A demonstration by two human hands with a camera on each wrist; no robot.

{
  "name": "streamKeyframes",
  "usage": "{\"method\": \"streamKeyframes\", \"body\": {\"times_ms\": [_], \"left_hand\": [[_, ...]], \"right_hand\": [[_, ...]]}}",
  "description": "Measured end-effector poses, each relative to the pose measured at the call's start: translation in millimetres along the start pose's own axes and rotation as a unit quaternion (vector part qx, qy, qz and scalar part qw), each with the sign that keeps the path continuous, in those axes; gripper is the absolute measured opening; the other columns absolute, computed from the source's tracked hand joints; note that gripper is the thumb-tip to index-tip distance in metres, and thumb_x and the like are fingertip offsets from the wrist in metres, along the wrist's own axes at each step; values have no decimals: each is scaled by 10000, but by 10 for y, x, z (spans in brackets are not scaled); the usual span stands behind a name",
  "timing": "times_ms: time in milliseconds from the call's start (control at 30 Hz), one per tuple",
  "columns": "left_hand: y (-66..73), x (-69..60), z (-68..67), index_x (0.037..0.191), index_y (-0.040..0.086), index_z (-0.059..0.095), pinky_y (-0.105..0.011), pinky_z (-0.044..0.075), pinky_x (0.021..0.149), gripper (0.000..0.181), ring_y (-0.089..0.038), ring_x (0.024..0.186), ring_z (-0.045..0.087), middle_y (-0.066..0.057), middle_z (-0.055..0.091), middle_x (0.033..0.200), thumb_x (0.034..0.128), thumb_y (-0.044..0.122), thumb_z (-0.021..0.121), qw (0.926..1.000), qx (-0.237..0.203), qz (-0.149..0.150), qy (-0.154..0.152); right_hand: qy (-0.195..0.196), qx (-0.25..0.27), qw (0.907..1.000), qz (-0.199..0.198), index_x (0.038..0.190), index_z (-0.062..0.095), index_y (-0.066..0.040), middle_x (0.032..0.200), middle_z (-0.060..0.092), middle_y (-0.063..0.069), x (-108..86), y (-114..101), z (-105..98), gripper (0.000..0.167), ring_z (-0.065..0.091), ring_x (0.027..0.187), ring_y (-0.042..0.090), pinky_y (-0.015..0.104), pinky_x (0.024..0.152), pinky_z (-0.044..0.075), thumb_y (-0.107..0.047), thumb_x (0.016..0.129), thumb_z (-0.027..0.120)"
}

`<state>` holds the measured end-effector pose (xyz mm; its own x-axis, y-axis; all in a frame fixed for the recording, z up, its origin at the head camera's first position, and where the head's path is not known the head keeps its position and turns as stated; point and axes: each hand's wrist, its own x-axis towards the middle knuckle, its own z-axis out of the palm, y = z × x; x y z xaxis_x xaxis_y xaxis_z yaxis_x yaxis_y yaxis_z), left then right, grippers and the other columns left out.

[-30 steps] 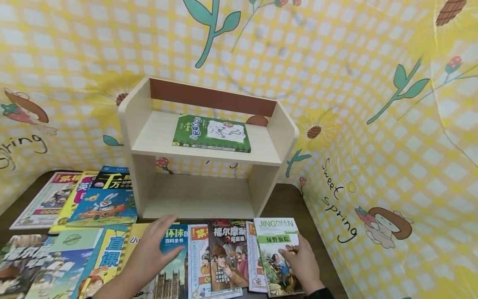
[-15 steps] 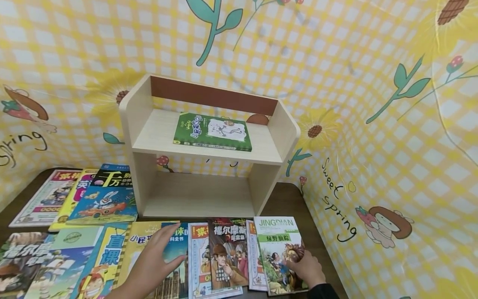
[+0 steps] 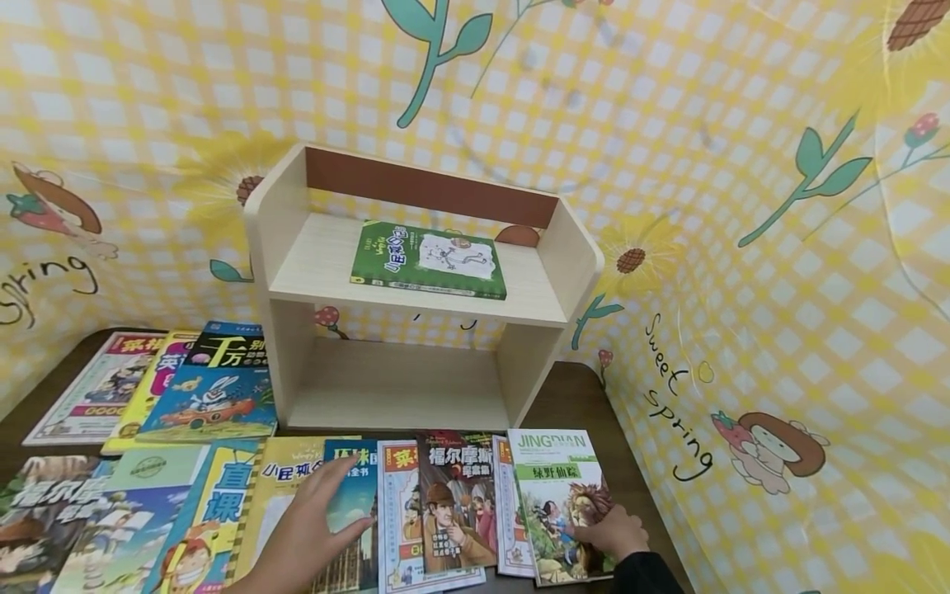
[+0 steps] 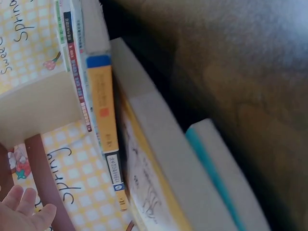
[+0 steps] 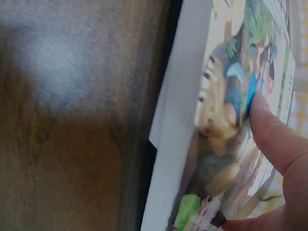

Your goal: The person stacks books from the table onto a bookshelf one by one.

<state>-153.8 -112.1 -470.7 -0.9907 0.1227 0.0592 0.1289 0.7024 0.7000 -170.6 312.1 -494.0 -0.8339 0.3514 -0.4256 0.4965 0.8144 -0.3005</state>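
Observation:
My right hand point(image 3: 618, 531) is at the right edge of a white-and-green paperback book point(image 3: 545, 495) with a lion on its cover. Its thumb lies on the cover, also seen in the right wrist view, and the other fingers curl at the book's edge, partly hidden. The book lies flat at the right end of the front row. My left hand point(image 3: 308, 524) is held over the yellow book point(image 3: 285, 462) and the blue encyclopedia point(image 3: 356, 487), fingers and thumb spread, with nothing in it. In the left wrist view only its fingertips point(image 4: 29, 211) show.
A two-tier wooden shelf point(image 3: 419, 304) stands behind the books, with a green book point(image 3: 430, 260) lying on its upper board. Several books, including a blue rabbit book point(image 3: 215, 400), overlap left of it. The dark table point(image 3: 586, 396) meets a yellow checked cloth point(image 3: 705, 289).
My right hand has slid down and right along the book's edge, uncovering more of the lion. The left hand stays spread over the books, a little lower. The view has shifted slightly.

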Motion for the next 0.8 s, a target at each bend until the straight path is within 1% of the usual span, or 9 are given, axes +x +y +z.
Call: {"method": "streamKeyframes", "body": {"times_ms": [133,267,400,533,633,667,733,767,800], "left_hand": [[-11,-10,9,1449,89,419,-624,408,975,801,-469,1298,391,-226,423,1425,778,283,809,10000,-59,-41,-50],[-36,-24,22,1452,91,416,-611,423,968,805,-471,1288,404,-227,425,1423,772,254,815,10000,-83,13,-41],[-61,-34,33,1445,78,423,-587,462,934,799,-475,1250,444,-230,437,1407,771,252,816,10000,-34,82,-18],[-87,-38,33,1427,57,442,-567,481,918,777,-463,1221,478,-219,450,1396,768,225,818,9998,-51,211,7],[-99,-48,33,1422,55,450,-557,484,920,772,-450,1225,481,-212,453,1397,761,198,821,9997,-88,231,-24],[-100,-50,35,1419,55,454,-554,486,918,774,-449,1225,482,-209,457,1395,755,195,825,9997,-96,209,-49],[-96,-51,47,1419,63,459,-554,489,912,778,-452,1230,475,-204,462,1395,749,204,829,9998,-116,132,-124],[-90,-54,55,1418,68,461,-557,489,911,782,-453,1232,472,-200,465,1395,745,214,832,9998,-112,84,-164],[-84,-55,64,1417,73,464,-558,487,914,785,-452,1234,470,-194,468,1394,741,221,835,9997,-123,42,-197]], "right_hand": [[-223,47,9997,42,1197,446,244,1085,516,386,77,20,-67,952,484,1056,542,562,902,431,-509,729,793],[-375,46,9992,129,1149,523,231,1133,550,381,147,19,-93,860,478,1098,552,535,925,448,-473,741,801],[-408,-94,9989,191,1171,510,234,1198,521,394,182,-3,-83,888,438,1152,564,549,980,407,-492,745,794],[-420,-232,9984,285,1179,512,225,1198,527,387,233,6,-60,944,452,1145,558,553,967,415,-545,713,797],[-485,-73,9974,533,1202,512,206,1205,500,404,289,51,-28,1018,443,1139,561,568,956,413,-596,652,812],[-504,51,9966,648,1221,492,208,1214,479,415,303,77,-19,1056,434,1145,563,574,958,410,-604,631,820],[-604,402,9949,704,1268,404,238,1240,411,456,297,154,-9,1101,403,1168,574,581,969,399,-577,656,819],[-607,632,9939,675,1278,361,259,1244,380,478,285,207,0,1090,391,1172,583,584,972,398,-535,687,818],[-599,824,9933,543,1264,340,279,1215,396,480,267,275,8,1052,411,1154,583,577,951,420,-499,726,801]]}}
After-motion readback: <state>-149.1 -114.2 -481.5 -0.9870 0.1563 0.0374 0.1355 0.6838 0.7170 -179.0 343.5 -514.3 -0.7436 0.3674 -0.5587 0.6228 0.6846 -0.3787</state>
